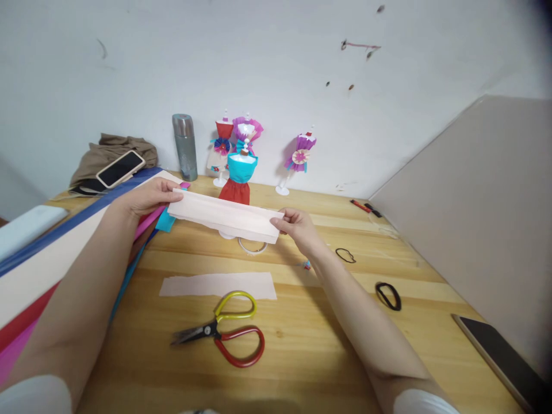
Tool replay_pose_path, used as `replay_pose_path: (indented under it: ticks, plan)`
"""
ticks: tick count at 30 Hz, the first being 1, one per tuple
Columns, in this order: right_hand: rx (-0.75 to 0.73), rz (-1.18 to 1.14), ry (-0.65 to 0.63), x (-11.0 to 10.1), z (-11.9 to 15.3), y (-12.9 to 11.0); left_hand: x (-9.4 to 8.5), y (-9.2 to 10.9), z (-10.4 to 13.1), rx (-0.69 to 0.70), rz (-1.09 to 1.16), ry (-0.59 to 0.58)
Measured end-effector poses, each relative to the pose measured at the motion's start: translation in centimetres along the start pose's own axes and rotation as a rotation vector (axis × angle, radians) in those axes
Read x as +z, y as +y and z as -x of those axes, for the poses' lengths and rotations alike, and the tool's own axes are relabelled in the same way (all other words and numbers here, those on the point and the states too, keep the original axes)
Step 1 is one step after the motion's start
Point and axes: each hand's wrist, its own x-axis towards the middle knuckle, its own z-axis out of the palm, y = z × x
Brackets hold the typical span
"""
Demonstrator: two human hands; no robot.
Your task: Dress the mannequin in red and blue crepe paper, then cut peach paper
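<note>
A pale pink paper strip (pixel 224 217), seemingly folded lengthwise, is stretched between my two hands above the table. My left hand (pixel 149 196) pinches its left end, and my right hand (pixel 297 229) pinches the right end. Behind the strip stands a small dress-form figure (pixel 242 168) with a turquoise top and red skirt, partly hidden by the paper. On the table below lies a second pale paper strip (pixel 219 286). Nearer to me are scissors (pixel 210 329) with one yellow and one red handle, blades pointing left.
Several dressed figures (pixel 301 155) stand by the wall, near a grey-green flask (pixel 184 148). Coloured paper sheets (pixel 56 253) and a phone (pixel 121 169) on brown cloth (pixel 112 150) occupy the left. Black bands (pixel 388 296), a marker (pixel 360 206) and a dark tablet-like device (pixel 495 356) are right.
</note>
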Motion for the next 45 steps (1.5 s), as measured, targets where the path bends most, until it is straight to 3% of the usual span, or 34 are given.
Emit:
replay_pose_path:
  ticks: [25,30,35,41,45]
  plan:
    - [0.027,-0.004,-0.014,0.1,0.0,-0.1,0.1,-0.3,-0.3,0.001,0.113,0.015]
    - [-0.001,0.032,0.039,0.0,-0.2,0.1,0.5,0.7,0.0,0.042,-0.052,0.056]
    - [0.01,0.02,0.099,-0.3,-0.3,0.3,1.2,1.9,0.4,-0.04,-0.14,0.097]
    - [0.041,-0.092,0.091,-0.4,-0.4,0.2,2.4,2.7,0.2,-0.098,0.043,0.239]
    - [0.034,-0.163,0.056,-0.4,-0.3,0.2,2.1,2.9,0.5,-0.108,0.106,0.22]
